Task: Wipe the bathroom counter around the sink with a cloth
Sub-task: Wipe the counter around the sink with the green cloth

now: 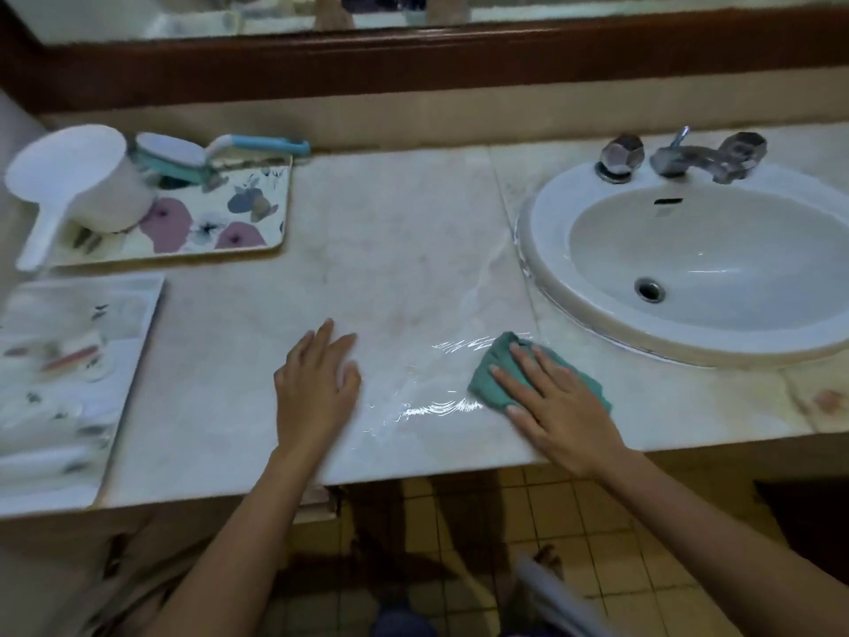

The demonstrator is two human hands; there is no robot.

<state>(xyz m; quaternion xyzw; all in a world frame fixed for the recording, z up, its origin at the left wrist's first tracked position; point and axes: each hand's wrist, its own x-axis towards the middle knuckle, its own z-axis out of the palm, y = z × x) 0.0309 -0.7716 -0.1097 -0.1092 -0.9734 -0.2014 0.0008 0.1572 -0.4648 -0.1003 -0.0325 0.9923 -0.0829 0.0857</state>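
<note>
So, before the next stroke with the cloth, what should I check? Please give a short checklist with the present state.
1. Right hand flat on the green cloth, pressing it on the counter: ok.
2. Left hand flat on the counter, apart from the cloth: ok.
3. Counter between cloth and sink rim free of objects: ok.
4. Floral tray far left, away from the cloth: ok.
5. Counter left of the cloth dry: not ok, wet streaks shine.
6. Counter behind the faucet wiped: cannot tell.
</note>
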